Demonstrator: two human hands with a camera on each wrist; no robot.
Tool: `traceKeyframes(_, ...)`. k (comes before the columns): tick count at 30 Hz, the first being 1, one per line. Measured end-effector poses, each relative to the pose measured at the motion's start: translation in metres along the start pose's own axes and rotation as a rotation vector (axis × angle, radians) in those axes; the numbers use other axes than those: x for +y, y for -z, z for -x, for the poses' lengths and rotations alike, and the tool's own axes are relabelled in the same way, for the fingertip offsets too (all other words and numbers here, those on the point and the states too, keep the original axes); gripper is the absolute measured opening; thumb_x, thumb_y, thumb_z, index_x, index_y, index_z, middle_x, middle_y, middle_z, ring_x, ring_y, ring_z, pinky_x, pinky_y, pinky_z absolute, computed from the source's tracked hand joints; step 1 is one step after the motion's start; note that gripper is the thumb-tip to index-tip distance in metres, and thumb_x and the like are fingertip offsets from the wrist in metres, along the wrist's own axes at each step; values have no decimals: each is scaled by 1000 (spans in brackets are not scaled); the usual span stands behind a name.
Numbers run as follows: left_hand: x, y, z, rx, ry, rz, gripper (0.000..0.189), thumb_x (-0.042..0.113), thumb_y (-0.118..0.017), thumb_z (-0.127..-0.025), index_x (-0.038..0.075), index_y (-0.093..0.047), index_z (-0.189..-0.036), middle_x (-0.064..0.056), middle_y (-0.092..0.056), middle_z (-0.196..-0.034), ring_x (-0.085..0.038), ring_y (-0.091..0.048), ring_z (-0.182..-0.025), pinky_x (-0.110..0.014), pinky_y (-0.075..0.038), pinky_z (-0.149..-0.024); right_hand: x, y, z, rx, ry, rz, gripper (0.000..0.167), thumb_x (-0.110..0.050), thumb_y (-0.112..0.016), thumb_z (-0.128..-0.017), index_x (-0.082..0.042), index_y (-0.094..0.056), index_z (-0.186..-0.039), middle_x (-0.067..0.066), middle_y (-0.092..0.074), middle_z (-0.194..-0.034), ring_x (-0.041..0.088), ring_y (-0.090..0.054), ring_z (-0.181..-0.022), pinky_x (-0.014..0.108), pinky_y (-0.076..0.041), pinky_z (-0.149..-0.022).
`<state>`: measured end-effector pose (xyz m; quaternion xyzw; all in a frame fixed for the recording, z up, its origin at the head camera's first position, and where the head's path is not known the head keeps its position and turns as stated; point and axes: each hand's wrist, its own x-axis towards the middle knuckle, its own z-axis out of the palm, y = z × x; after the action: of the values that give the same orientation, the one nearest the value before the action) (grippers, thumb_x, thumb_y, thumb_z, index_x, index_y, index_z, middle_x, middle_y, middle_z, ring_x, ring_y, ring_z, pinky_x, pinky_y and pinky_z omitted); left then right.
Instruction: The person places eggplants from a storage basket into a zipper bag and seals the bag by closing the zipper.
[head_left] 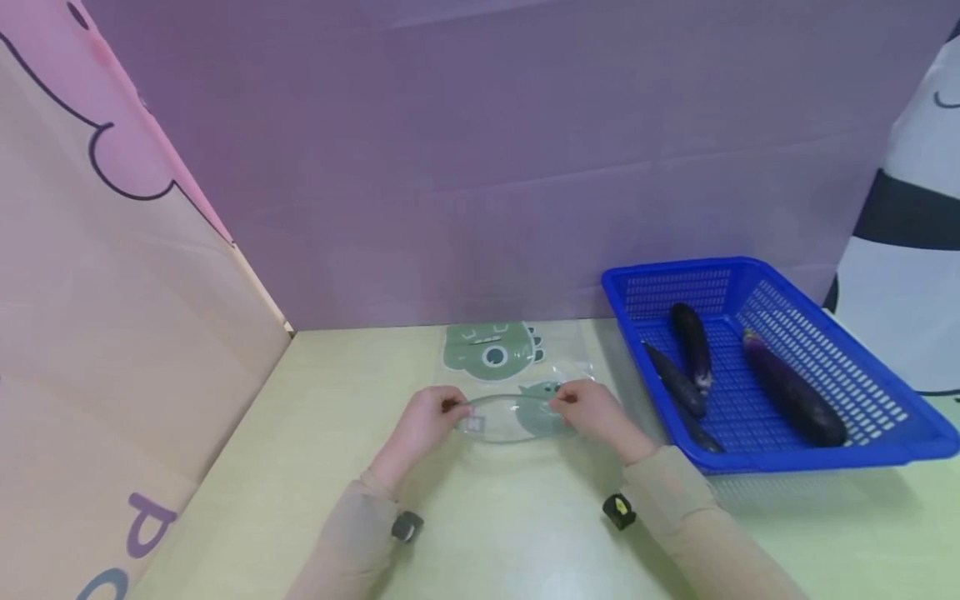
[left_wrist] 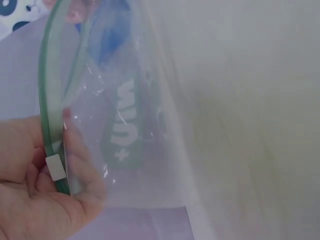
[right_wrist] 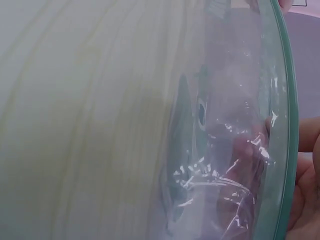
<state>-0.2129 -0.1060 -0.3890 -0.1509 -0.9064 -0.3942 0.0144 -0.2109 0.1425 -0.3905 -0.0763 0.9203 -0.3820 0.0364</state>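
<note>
A clear zip bag [head_left: 498, 419] with green print is held over the table, its green-edged mouth spread apart. My left hand [head_left: 437, 411] pinches one end of the mouth, close to the white slider [left_wrist: 55, 167] in the left wrist view. At the other end, my right hand [head_left: 592, 408] grips the edge between thumb and fingers. Green edging [right_wrist: 290, 100] runs past the right fingers in the right wrist view, and part of that hand shows through the film. Flat on the table behind lies a second clear bag [head_left: 491, 352] with a green cartoon creature.
To the right stands a blue plastic basket [head_left: 832, 460] holding several dark eggplants [head_left: 795, 392]. A purple cloth wall [head_left: 480, 167] closes off the back of the pale table [head_left: 300, 433], and a printed panel [head_left: 127, 292] rises at the left.
</note>
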Motion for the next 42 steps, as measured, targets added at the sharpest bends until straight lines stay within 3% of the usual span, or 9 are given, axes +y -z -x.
traceKeyframes(11,0,0,-3,34,38,-1,10,10,-62,-90,5,-67,-83,-3,-64,-74,-11,-51,-66,-25,-46,-62,0,0,0,19,79,49,20,-12,-60,-89,-2,-62,-72,2,-58,-65,14,-49,-59,28,-44,-56)
traceKeyframes(19,-2,1,-3,45,35,16,11,11,-62,-90,5,-66,-82,-3,-63,-74,-11,-51,-66,-25,-46,-62,-2,6,4,50,72,45,15,-17,-61,-89,-3,-65,-93,7,-64,-78,16,-55,-67,29,-47,-59)
traceKeyframes(26,-2,2,-2,60,29,17,11,11,-62,-89,5,-67,-81,-3,-64,-74,-11,-52,-66,-25,-47,-62,-9,15,13,117,156,7,15,-16,-60,-90,-2,-63,-95,8,-65,-79,16,-57,-69,29,-48,-59)
traceKeyframes(34,-2,3,-1,64,27,10,10,11,-62,-89,5,-67,-82,-4,-65,-75,-11,-53,-66,-26,-48,-63,-8,17,18,172,170,14,20,-15,-60,-90,2,-62,-101,12,-66,-84,24,-62,-78,36,-52,-68)
traceKeyframes(42,-4,3,-1,63,22,14,10,10,-63,-89,5,-66,-82,-3,-65,-75,-11,-53,-66,-25,-48,-63,-5,18,25,200,183,-3,18,-13,-61,-90,2,-62,-100,10,-64,-82,20,-59,-75,30,-49,-62)
